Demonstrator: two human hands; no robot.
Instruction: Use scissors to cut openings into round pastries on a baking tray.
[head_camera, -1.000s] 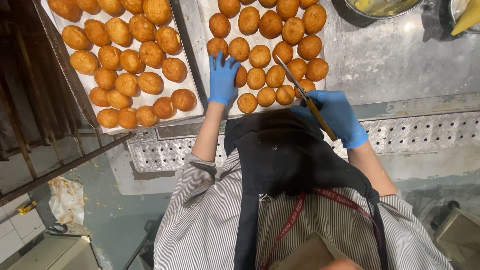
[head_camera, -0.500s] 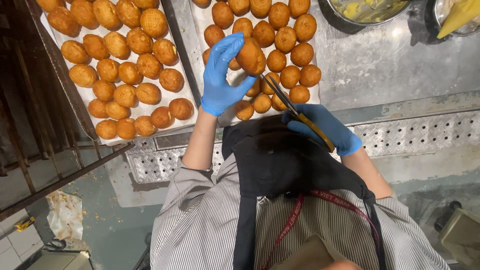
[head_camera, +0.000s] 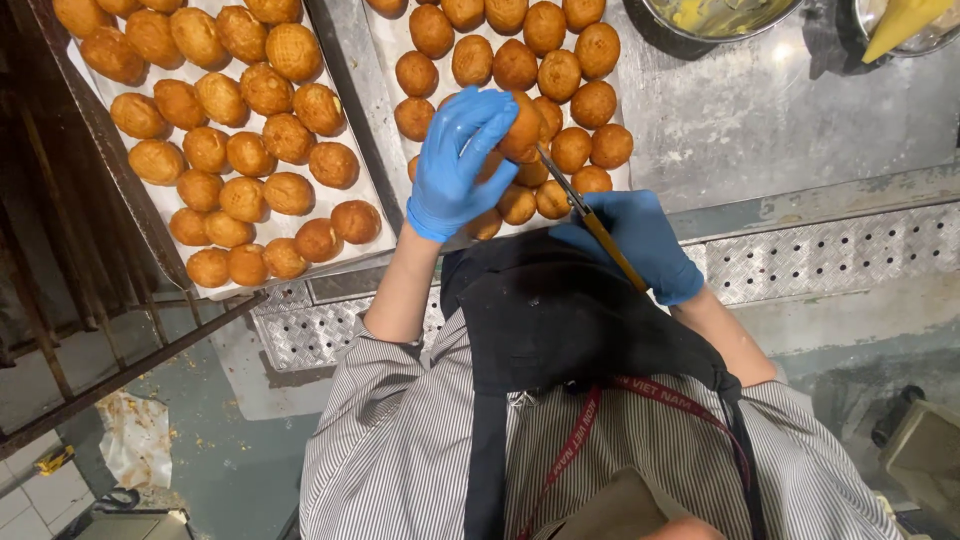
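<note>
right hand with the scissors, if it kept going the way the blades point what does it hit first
The right hand in a blue glove aims the scissors up and left. First in that line is the round golden-brown bun held in the left hand; the tips look at or near it, though depth is unclear.

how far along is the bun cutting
Done: cannot tell; no cut buns show. In hand: the left hand holds one bun up, the right hand puts scissors to it. Left: both trays look full of whole buns.
</note>
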